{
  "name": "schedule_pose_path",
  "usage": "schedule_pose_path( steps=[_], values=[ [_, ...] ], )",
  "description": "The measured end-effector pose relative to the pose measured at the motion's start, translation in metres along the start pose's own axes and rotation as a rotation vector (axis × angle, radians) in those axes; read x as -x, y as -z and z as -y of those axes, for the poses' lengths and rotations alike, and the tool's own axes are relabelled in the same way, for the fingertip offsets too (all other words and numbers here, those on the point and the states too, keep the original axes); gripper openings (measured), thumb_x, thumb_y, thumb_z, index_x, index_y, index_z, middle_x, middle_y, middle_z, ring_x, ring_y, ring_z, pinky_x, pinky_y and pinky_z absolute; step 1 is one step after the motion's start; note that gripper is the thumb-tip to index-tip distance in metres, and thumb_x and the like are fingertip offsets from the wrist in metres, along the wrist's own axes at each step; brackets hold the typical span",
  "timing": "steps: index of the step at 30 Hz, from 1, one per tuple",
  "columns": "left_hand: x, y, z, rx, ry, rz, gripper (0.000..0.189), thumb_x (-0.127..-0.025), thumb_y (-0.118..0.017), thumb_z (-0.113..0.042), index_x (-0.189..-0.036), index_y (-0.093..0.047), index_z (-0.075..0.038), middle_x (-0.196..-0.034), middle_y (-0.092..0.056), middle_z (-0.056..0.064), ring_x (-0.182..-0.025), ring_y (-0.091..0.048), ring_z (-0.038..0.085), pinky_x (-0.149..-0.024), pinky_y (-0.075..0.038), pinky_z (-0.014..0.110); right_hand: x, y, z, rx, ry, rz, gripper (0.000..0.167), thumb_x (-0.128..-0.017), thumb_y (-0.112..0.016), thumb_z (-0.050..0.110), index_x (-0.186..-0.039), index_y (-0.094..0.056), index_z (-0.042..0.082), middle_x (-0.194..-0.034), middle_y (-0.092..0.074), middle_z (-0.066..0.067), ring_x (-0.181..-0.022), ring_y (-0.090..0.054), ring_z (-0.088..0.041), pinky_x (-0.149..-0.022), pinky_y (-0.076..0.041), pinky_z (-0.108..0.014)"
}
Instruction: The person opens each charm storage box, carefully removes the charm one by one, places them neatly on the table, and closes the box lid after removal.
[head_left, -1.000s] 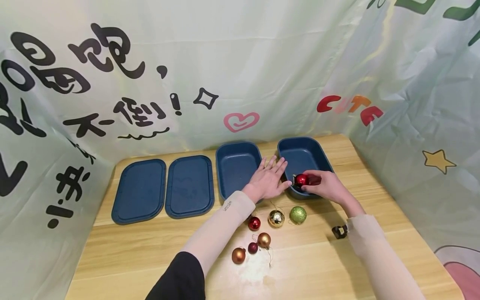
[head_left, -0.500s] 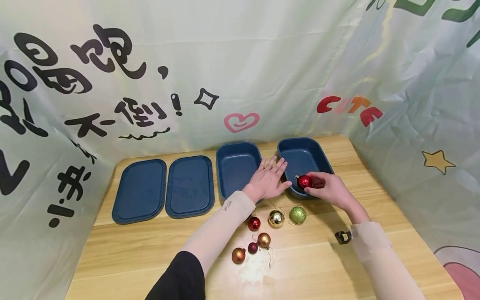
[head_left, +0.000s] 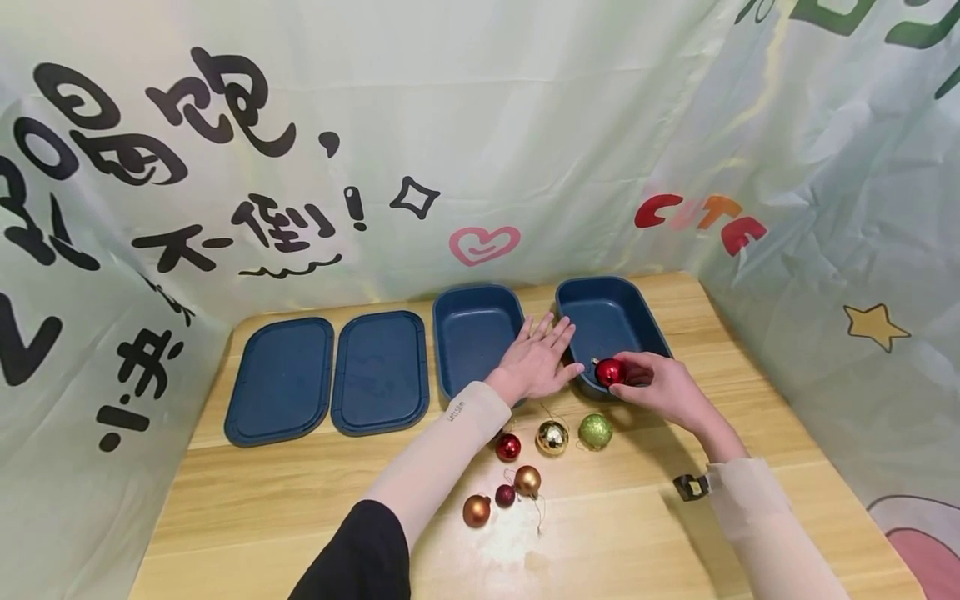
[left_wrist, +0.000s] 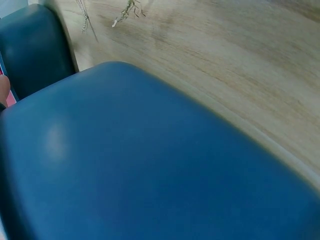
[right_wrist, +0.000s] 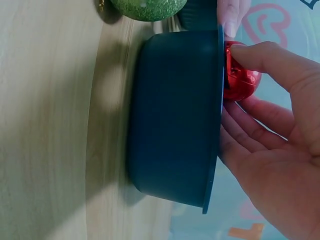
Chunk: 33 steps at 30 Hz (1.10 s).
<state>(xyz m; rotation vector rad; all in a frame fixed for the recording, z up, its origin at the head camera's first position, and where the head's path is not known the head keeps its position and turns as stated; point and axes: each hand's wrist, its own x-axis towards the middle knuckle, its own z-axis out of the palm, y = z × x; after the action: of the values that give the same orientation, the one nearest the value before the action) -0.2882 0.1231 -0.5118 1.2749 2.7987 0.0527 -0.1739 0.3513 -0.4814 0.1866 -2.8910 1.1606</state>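
Observation:
My right hand point(head_left: 663, 387) pinches a shiny red Christmas bauble point(head_left: 609, 372) between thumb and fingers. It is held over the near end of the right-hand blue container point(head_left: 600, 293). In the right wrist view the bauble point(right_wrist: 244, 80) shows just past the container's rim, thumb on one side and fingers on the other. My left hand point(head_left: 534, 358) lies with its fingers straight and spread, across the gap between that container and the left-hand blue container point(head_left: 457, 367). In the left wrist view a blue container wall point(left_wrist: 150, 160) fills most of the frame.
Nearer me on the wooden table point(head_left: 300, 517) lie a gold bauble point(head_left: 552, 437), a glittery green one point(head_left: 596, 431), a red one point(head_left: 507, 447) and several smaller ones. Two flat blue lids point(head_left: 279, 383) lie to the left. Printed fabric point(head_left: 405, 100) stands behind.
My right hand has drawn the red bauble slightly toward me and to the right, toward the container's near rim. The left hand has stayed in place.

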Motion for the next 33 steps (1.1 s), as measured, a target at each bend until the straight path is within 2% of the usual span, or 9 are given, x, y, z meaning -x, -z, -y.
schedule_pose_path(
  steps=[7,14,20,27,33],
  values=[
    [-0.001,0.000,-0.001,-0.002,0.015,0.006,0.079,-0.110,-0.021,-0.066,-0.172,-0.013,-0.018,-0.179,-0.011,0.000,-0.167,-0.007,0.026,-0.135,-0.003,0.050,0.006,0.001,0.006,0.012,0.019,-0.032,0.049,-0.090,-0.085,0.016,-0.130,-0.068,-0.006,-0.116,-0.074,-0.024,-0.101,-0.076,-0.035,-0.086,-0.064,-0.036],
    [0.000,0.000,-0.001,-0.013,0.013,0.004,0.079,-0.109,-0.018,-0.066,-0.172,-0.012,-0.018,-0.179,-0.011,0.001,-0.167,-0.009,0.028,-0.135,-0.004,0.051,0.017,-0.001,0.015,0.062,0.061,-0.059,0.050,-0.086,-0.088,0.015,-0.129,-0.071,-0.003,-0.116,-0.074,-0.019,-0.100,-0.077,-0.032,-0.085,-0.063,-0.036],
    [-0.001,-0.002,-0.001,-0.009,0.012,-0.001,0.079,-0.110,-0.021,-0.065,-0.172,-0.013,-0.017,-0.179,-0.011,0.002,-0.166,-0.010,0.029,-0.135,-0.003,0.051,0.027,-0.004,0.024,0.068,0.087,-0.050,0.050,-0.086,-0.089,0.013,-0.129,-0.071,-0.003,-0.120,-0.074,-0.020,-0.099,-0.077,-0.030,-0.084,-0.064,-0.041],
    [-0.001,-0.003,-0.002,0.006,0.014,-0.008,0.077,-0.110,-0.025,-0.063,-0.171,-0.015,-0.017,-0.179,-0.013,0.002,-0.167,-0.009,0.028,-0.135,-0.003,0.050,0.039,-0.011,0.031,0.104,0.138,-0.077,0.050,-0.083,-0.090,0.014,-0.128,-0.073,0.000,-0.117,-0.077,-0.016,-0.096,-0.077,-0.027,-0.084,-0.063,-0.046],
    [-0.002,-0.002,-0.002,0.022,0.016,-0.009,0.077,-0.111,-0.029,-0.062,-0.171,-0.017,-0.017,-0.179,-0.015,0.002,-0.167,-0.010,0.027,-0.135,-0.003,0.050,0.048,-0.018,0.035,0.098,0.183,-0.086,0.048,-0.082,-0.091,0.011,-0.126,-0.074,0.001,-0.114,-0.078,-0.012,-0.092,-0.078,-0.024,-0.082,-0.064,-0.043]
  ],
)
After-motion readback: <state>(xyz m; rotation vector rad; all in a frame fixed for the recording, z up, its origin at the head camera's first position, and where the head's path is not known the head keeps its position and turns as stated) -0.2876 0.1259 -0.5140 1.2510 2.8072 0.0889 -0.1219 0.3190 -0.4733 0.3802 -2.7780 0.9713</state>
